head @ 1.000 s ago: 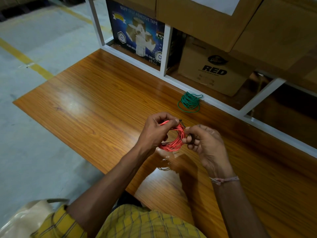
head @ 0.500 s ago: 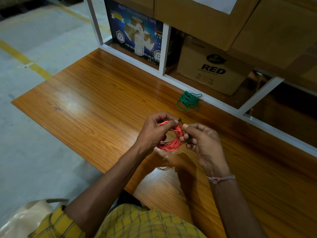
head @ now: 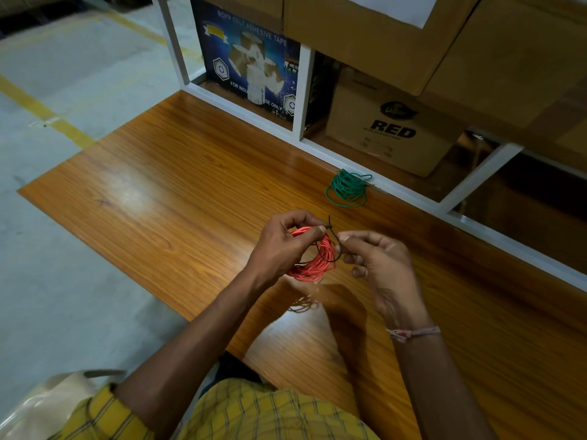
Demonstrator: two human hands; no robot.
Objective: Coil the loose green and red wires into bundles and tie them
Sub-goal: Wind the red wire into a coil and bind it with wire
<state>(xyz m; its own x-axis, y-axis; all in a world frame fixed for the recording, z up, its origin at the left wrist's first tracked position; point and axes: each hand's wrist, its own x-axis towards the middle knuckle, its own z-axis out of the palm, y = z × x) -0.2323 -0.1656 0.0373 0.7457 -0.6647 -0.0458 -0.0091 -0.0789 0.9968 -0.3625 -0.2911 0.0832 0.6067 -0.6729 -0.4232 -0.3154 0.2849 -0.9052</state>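
Observation:
A coiled red wire bundle (head: 313, 263) is held above the wooden table (head: 178, 198). My left hand (head: 279, 246) grips the coil's left side, thumb and fingers pinching its top. A thin black tie (head: 332, 246) loops around the coil's right side. My right hand (head: 381, 265) pinches one end of that tie just right of the coil. A coiled green wire bundle (head: 347, 188) lies on the table farther back, against the white frame, apart from both hands.
A white metal frame (head: 301, 90) runs along the table's back edge, with a blue tape carton (head: 251, 65) and a brown "RED" carton (head: 390, 128) behind it. Grey floor with a yellow line (head: 47, 115) lies to the left. A beige bag (head: 47, 404) sits at lower left.
My right hand has drawn slightly right, away from the coil, so the black tie's loop around the red wires shows. The left hand keeps its grip.

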